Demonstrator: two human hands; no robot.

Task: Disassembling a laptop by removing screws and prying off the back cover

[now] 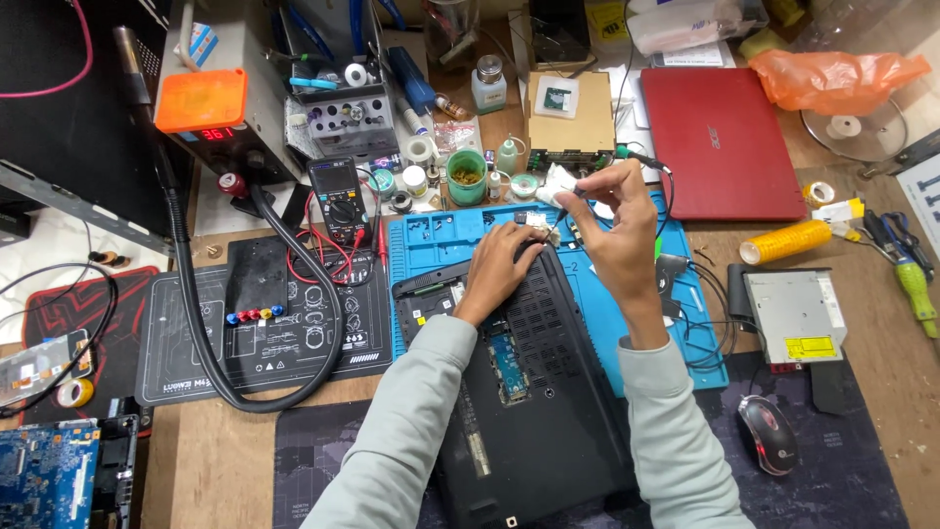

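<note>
While the opened black laptop base [534,392] lies on the blue mat [431,240], the left hand [504,269] rests flat on its far edge, and the right hand [612,220] pinches a white wad [556,186] with a thin tool; cleaning seems underway, needing a steady touch.

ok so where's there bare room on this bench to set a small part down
Bare wood shows between the red laptop and the optical drive, beside the yellow tape roll. The dark desk mat right of the mouse is open too. Behind the blue mat, bottles and the multimeter crowd together.
</note>
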